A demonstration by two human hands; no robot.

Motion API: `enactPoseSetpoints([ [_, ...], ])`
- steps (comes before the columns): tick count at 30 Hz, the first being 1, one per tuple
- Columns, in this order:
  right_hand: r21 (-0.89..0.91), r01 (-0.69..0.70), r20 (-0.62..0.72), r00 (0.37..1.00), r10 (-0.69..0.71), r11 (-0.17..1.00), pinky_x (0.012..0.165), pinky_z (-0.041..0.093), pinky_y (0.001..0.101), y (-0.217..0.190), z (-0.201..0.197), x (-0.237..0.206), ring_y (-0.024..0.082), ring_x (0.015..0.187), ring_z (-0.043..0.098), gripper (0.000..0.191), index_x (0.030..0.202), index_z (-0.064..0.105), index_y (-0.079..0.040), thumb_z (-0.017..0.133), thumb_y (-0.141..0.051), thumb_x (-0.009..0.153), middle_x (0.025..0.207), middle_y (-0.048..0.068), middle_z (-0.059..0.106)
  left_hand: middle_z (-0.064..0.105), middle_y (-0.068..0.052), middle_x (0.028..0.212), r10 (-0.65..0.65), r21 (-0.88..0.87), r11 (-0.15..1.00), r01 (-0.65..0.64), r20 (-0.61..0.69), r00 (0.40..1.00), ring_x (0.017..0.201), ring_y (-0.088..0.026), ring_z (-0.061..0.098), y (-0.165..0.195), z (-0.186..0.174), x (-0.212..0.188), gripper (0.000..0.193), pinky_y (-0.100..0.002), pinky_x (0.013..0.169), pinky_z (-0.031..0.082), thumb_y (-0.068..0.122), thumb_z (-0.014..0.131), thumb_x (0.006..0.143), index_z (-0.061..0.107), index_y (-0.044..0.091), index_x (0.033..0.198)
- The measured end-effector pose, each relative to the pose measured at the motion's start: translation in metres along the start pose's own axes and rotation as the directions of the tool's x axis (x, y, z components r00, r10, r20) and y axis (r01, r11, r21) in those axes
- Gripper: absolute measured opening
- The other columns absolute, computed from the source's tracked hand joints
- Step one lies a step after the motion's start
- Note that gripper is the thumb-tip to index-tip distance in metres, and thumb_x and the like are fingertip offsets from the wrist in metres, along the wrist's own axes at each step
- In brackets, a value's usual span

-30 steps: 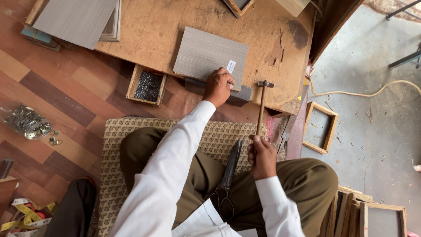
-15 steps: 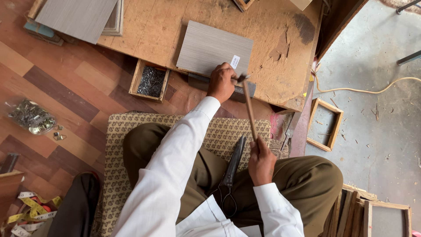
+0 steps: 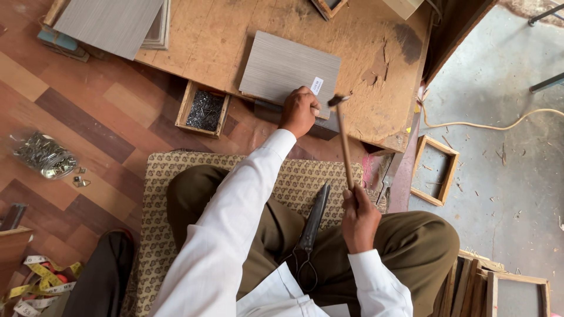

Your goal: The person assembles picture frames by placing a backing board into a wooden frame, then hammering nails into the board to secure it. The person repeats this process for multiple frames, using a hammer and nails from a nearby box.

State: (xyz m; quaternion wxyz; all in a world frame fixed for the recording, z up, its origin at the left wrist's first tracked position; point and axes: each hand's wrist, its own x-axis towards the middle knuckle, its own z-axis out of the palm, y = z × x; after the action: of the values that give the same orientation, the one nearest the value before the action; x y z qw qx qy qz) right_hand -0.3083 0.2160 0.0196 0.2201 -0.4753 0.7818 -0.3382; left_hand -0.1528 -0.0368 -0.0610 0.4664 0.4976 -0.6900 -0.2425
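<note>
My right hand (image 3: 358, 216) grips the wooden handle of a hammer (image 3: 343, 138), whose metal head hangs just right of my left hand. My left hand (image 3: 299, 111) rests with curled fingers on the near edge of a grey striped board (image 3: 285, 70), which carries a small white label and lies on a low wooden worktable (image 3: 205, 35). Whether my fingers pinch a nail is hidden. Large black scissors (image 3: 310, 229) lie on my lap, between my legs.
A small wooden box of nails (image 3: 204, 110) sits on the floor against the table's near edge. A clear bag of metal hardware (image 3: 44, 155) and a yellow tape measure (image 3: 41, 277) lie left. Wooden frames (image 3: 435, 170) stand right. More grey boards (image 3: 106, 20) lie top left.
The hammer head has swung left and down from an upright raised pose to beside my left hand at the board's edge. My left hand has stayed on the board.
</note>
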Motion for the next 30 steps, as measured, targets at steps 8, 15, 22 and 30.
enactPoseSetpoints([
  [8,0.101,0.328,-0.120,0.941,-0.316,0.939,0.078,0.053,0.0266,0.017,0.011,0.007,0.009,0.086,0.067,0.030,0.130,0.069,0.001,0.064,-0.005,0.102,0.096,0.008,0.074,0.065,-0.015,0.093,-0.015,0.000,1.000,0.015,-0.028,1.000,0.090,-0.035,0.065,-0.015,0.003,0.010,0.016,-0.043,0.080,0.054,-0.012,0.067,0.070,0.062,0.003,0.068],
  [15,0.257,0.392,-0.269,0.907,-0.324,0.883,0.077,0.055,0.0246,0.030,0.014,0.003,0.011,0.088,0.066,0.034,0.139,0.064,0.002,0.064,-0.004,0.106,0.100,0.012,0.074,0.064,-0.016,0.096,0.016,-0.020,1.000,-0.017,-0.056,0.998,0.090,-0.037,0.064,-0.011,0.003,0.007,0.015,-0.044,0.079,0.053,-0.012,0.065,0.073,0.059,0.001,0.073],
  [22,0.037,0.171,-0.058,0.984,-0.168,0.985,0.060,0.052,0.0275,0.016,0.019,0.009,0.013,0.068,0.065,0.026,0.127,0.068,0.002,0.065,-0.002,0.101,0.089,0.007,0.070,0.062,-0.017,0.091,0.029,0.012,1.000,-0.028,-0.064,0.998,0.090,-0.039,0.063,-0.009,0.005,0.006,0.014,-0.047,0.077,0.051,-0.011,0.062,0.072,0.059,0.002,0.071],
  [30,-0.022,0.074,0.009,0.997,-0.074,0.997,0.058,0.054,0.0304,0.010,0.019,0.003,0.017,0.067,0.069,0.025,0.122,0.072,-0.004,0.067,-0.010,0.099,0.087,0.015,0.075,0.064,-0.017,0.092,-0.024,-0.007,1.000,0.024,-0.038,0.999,0.089,-0.039,0.064,-0.011,0.004,0.007,0.017,-0.047,0.077,0.053,-0.011,0.060,0.071,0.059,0.006,0.069],
])
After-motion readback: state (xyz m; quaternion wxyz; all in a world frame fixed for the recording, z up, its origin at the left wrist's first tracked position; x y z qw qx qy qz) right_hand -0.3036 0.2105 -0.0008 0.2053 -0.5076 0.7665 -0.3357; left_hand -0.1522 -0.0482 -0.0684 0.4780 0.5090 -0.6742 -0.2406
